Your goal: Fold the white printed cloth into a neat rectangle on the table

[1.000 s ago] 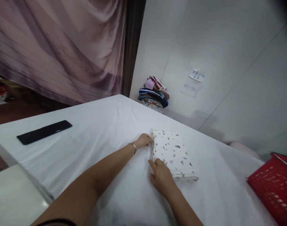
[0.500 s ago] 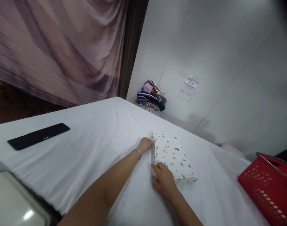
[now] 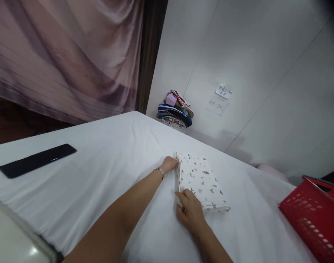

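Shifted view, folded white cloth (image 3: 198, 180) (printed)

White cloth (image 3: 196, 178), scattered with small grey and brown motifs — red basket (image 3: 317, 221) — white table cover (image 3: 114, 153)

A wide lane of white sheet (image 3: 106, 146) runs left of the left arm (image 3: 125, 210) to the far corner, with a black slab (image 3: 37, 160) at its left side; a second lane lies between the folded patterned cloth (image 3: 198, 179) and the red basket (image 3: 311, 215) at right; the wall (image 3: 251, 73) and a fabric pile (image 3: 174, 113) block the far side
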### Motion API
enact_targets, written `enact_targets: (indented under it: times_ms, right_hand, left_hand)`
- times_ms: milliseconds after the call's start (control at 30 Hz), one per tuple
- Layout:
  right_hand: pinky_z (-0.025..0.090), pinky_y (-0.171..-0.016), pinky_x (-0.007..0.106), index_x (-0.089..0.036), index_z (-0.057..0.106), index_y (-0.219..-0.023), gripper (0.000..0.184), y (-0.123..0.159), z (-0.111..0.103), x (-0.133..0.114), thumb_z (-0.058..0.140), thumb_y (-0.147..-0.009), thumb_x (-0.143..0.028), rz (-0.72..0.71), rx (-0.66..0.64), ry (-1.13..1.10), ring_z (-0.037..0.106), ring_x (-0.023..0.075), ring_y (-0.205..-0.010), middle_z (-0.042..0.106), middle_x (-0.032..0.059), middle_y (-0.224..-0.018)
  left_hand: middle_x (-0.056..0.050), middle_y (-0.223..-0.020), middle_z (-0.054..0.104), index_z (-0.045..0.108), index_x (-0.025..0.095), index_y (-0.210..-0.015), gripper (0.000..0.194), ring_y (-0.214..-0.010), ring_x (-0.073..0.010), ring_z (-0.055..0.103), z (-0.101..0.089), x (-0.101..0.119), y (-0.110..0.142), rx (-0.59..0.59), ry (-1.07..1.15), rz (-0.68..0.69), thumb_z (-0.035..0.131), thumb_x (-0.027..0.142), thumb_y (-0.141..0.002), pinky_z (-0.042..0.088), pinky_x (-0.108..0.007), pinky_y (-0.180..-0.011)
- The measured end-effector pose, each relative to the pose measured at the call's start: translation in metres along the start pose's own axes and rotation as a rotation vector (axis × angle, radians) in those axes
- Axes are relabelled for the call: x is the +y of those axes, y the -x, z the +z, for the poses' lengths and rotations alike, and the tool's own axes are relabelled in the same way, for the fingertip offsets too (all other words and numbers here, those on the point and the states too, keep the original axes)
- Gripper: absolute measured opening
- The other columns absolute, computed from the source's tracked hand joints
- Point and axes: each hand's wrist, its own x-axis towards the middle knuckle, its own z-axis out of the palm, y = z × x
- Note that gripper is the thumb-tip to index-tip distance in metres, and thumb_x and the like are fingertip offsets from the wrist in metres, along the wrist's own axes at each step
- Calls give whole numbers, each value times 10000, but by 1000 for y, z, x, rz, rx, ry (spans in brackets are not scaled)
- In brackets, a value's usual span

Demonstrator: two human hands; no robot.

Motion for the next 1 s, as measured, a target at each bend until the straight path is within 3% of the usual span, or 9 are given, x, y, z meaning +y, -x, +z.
enact_targets:
  times_ms: [167, 433, 700, 867, 1000]
  right_hand:
    - [396, -667, 259, -215, 541, -1131, 449, -1, -1, 1, 491, -699, -102, -6, 16, -22, 483, 164, -795, 507, 31, -872]
    - [398, -690, 269, -206, 531, -1148, 470, 0, -5, -3, 469, -699, -82, 1, -6, -10, 471, 173, -822, 506, 43, -894]
    - [399, -708, 288, -198, 512, -1183, 478, -2, -4, -5, 461, -720, -93, -9, -32, 25, 464, 186, -843, 503, 53, -912]
    - [405, -718, 284, -211, 490, -1216, 533, -1, -1, -4, 466, -701, -74, -3, -23, 3, 466, 182, -860, 500, 52, -942]
    - [407, -722, 285, -213, 497, -1205, 532, -1, 0, -4, 476, -694, -66, -3, -17, 2, 467, 178, -853, 497, 48, -936]
  left_hand:
    - [16, -391, 463, 508, 140, -510, 269, -373, -80, 411, 1, 8, 2, -45, -7, -35, 595, 271, -728, 288, -207, -394]
    - [4, -391, 477, 511, 151, -503, 243, -462, -125, 529, 0, 8, -3, -7, -47, -16, 603, 235, -711, 382, -216, -482]
    - [-30, -507, 578, 534, 135, -588, 269, -459, -117, 546, 0, 14, -8, 35, -37, -31, 544, 306, -796, 361, -217, -441]
    - [-79, -623, 640, 580, 129, -659, 439, -590, -164, 614, 1, 14, -19, 97, -75, 22, 468, 525, -811, 406, -233, -497]
    - [-94, -679, 659, 608, 128, -668, 346, -778, -214, 637, 3, 14, -32, 124, -146, 59, 612, 471, -718, 427, -230, -590]
